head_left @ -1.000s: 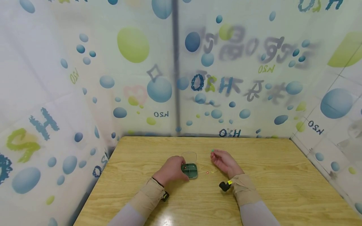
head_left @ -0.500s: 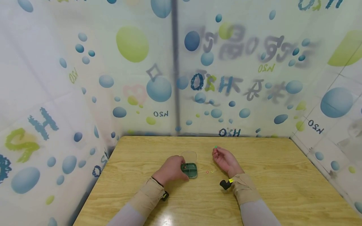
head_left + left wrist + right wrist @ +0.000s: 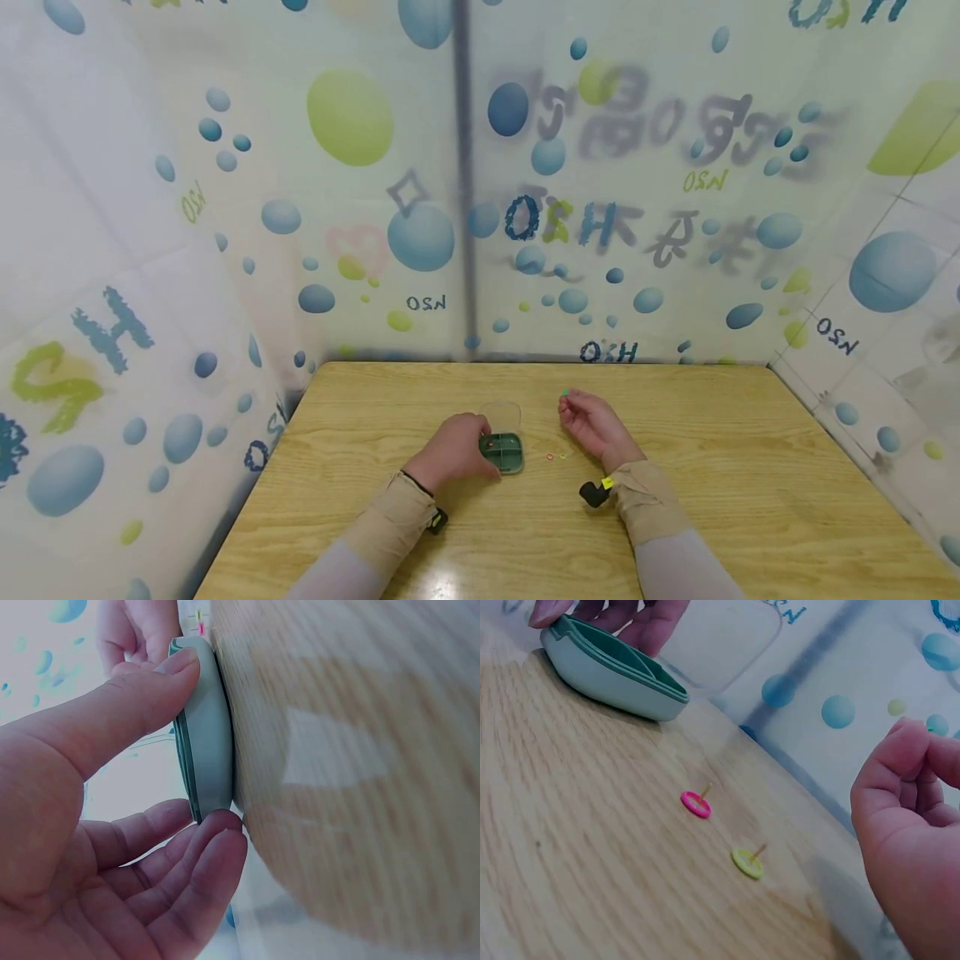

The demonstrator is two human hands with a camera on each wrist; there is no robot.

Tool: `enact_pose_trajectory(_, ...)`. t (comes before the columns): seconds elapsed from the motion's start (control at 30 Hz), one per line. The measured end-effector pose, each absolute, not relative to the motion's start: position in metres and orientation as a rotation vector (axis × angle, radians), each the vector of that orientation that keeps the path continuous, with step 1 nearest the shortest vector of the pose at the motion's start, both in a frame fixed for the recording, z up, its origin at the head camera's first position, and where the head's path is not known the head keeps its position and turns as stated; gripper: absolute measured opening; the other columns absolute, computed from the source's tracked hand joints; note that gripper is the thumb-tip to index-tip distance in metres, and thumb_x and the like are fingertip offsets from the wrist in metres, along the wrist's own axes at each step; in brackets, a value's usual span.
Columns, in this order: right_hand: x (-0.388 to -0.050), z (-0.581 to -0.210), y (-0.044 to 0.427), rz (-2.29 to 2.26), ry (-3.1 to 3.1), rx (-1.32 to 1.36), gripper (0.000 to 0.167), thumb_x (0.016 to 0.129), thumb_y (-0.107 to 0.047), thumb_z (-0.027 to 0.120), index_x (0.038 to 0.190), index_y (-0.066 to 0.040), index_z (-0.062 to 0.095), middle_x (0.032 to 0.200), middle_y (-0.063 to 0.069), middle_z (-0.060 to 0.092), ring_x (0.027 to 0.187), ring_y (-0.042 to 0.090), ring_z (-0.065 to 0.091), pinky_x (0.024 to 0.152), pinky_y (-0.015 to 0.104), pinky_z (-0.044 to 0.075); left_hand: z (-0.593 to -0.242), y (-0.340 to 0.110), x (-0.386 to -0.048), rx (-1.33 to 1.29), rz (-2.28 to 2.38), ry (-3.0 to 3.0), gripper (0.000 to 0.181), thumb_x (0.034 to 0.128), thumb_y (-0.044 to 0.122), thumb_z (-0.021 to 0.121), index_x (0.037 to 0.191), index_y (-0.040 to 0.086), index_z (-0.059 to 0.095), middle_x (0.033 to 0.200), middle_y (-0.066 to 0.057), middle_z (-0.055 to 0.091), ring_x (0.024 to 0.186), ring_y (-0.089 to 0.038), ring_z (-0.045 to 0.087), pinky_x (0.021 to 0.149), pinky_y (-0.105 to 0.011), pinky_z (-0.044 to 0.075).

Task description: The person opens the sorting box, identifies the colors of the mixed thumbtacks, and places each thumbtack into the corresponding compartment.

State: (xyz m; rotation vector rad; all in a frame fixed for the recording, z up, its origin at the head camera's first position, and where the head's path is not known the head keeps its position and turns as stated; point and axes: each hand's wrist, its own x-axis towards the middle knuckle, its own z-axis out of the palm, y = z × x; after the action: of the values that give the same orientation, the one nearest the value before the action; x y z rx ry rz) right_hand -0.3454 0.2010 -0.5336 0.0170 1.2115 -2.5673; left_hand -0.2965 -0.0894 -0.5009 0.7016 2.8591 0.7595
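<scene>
Wood-grain tabletop [image 3: 540, 533]: the right hand [image 3: 592, 425], pinching a tiny green piece [image 3: 566, 392], lies slightly nearer than before to the green rectangular four-compartment box [image 3: 502, 452] the left hand [image 3: 455, 450] grips.

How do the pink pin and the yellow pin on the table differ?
Color: the pink pin has a bright pink ring-shaped head, the yellow pin a yellow one.
Place: the pink pin lies nearer the green box, the yellow pin nearer the right hand.
Shared: both rest head-down on the table, thin shafts pointing up.
</scene>
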Motion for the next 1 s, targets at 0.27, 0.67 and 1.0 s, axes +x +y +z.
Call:
enact_pose_trajectory(0.27,-0.341,-0.523,0.188,-2.385,1.648,-0.081,0.016,0.113,-0.005,0.046,0.105,-0.007,0.059,0.093,0.000,0.064,0.082,0.005,0.062,0.074,0.016,0.054,-0.504,-0.090,-0.298,0.715,0.764,2.861,0.059,0.0695,0.035,0.101,0.112,0.005,0.072,0.100,-0.006,0.069,0.085,-0.018,0.060,0.080,-0.038,0.055)
enact_pose_trajectory(0.67,-0.334,-0.512,0.164,-1.935,2.441,-0.372,0.017,0.106,-0.003,0.061,0.104,0.012,0.067,0.087,0.008,0.070,0.077,0.009,0.066,0.072,0.027,0.061,-0.504,-0.090,-0.299,0.721,0.749,2.874,0.058,0.0685,0.035,0.101,0.109,0.006,0.072,0.097,-0.004,0.069,0.084,-0.016,0.059,0.078,-0.035,0.053)
enact_pose_trajectory(1.0,-0.324,-0.505,0.150,-1.593,2.626,-0.566,0.011,0.105,-0.008,0.065,0.097,-0.003,0.071,0.082,0.004,0.067,0.072,0.013,0.061,0.069,0.028,0.057,-0.503,-0.090,-0.298,0.705,0.772,2.856,0.060,0.0683,0.034,0.101,0.111,0.004,0.072,0.096,-0.004,0.068,0.081,-0.015,0.058,0.077,-0.033,0.052)
